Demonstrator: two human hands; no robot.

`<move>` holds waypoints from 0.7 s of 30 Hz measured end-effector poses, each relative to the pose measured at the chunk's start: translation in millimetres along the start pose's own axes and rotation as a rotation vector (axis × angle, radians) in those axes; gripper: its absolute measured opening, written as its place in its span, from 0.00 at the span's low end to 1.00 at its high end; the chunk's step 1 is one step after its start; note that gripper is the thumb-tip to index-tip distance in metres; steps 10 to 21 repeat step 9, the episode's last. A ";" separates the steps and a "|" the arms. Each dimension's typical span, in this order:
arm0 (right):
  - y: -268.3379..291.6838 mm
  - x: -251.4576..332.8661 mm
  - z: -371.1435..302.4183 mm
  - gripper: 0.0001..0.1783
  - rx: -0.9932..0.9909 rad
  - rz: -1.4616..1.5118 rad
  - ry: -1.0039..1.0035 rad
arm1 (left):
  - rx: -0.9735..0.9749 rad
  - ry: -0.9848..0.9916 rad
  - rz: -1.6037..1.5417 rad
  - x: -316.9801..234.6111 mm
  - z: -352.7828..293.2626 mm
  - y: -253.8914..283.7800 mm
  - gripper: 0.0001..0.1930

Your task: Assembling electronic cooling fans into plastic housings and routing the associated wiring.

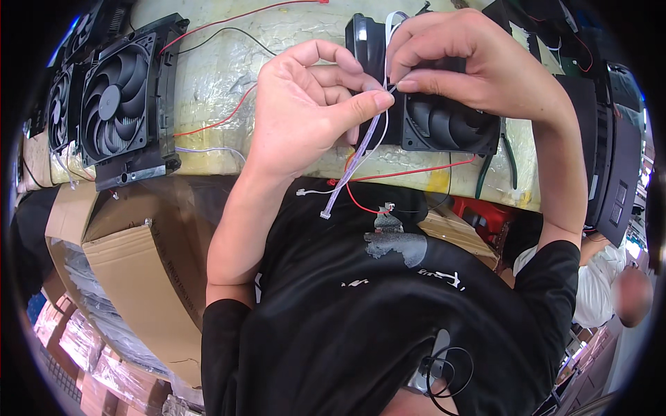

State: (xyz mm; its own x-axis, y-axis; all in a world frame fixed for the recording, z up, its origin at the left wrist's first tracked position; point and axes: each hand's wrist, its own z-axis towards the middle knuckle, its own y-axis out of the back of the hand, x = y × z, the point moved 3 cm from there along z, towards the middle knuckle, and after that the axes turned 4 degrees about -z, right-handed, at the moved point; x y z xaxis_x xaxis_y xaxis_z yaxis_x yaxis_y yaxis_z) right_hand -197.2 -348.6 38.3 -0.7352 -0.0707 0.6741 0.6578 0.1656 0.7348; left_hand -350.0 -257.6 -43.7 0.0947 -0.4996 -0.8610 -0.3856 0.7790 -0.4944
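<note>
My left hand point(298, 111) is closed in a pinch, thumb against fingers, at a bundle of thin purple and white cables point(355, 165). My right hand point(479, 66) pinches at the same spot, its thumb tip almost touching the left thumb. A short dark strand shows between the fingertips, too small to name. Above, a flat white cable point(389, 43) runs up past the right fingers. The cables' lower ends hang over the table edge with small white connectors point(326, 214). Behind the hands lies a black fan unit point(447, 123), partly hidden by them.
Another black fan unit point(114, 104) stands at the left with red and black wires. Green-handled pliers point(512, 161) lie right of the middle fan, on the plastic-covered table point(222, 62). An open cardboard box point(139, 260) is below left. Another person point(600, 288) is at the right.
</note>
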 end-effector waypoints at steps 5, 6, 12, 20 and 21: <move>4.2 -3.6 0.1 0.05 -0.121 -0.155 0.698 | 0.004 0.014 -0.039 -5.6 1.9 -1.0 0.18; 3.7 -4.2 0.5 0.05 -0.120 -0.154 0.699 | 0.003 0.014 -0.039 -7.9 0.6 -1.3 0.18; 2.2 -8.3 3.1 0.05 -0.141 -0.044 0.747 | 0.002 0.069 0.043 -10.7 -1.2 -2.5 0.23; 2.2 -8.3 3.1 0.05 -0.141 -0.044 0.747 | 0.002 0.069 0.043 -10.7 -1.2 -2.5 0.23; 2.2 -8.3 3.1 0.05 -0.141 -0.044 0.747 | 0.002 0.069 0.043 -10.7 -1.2 -2.5 0.23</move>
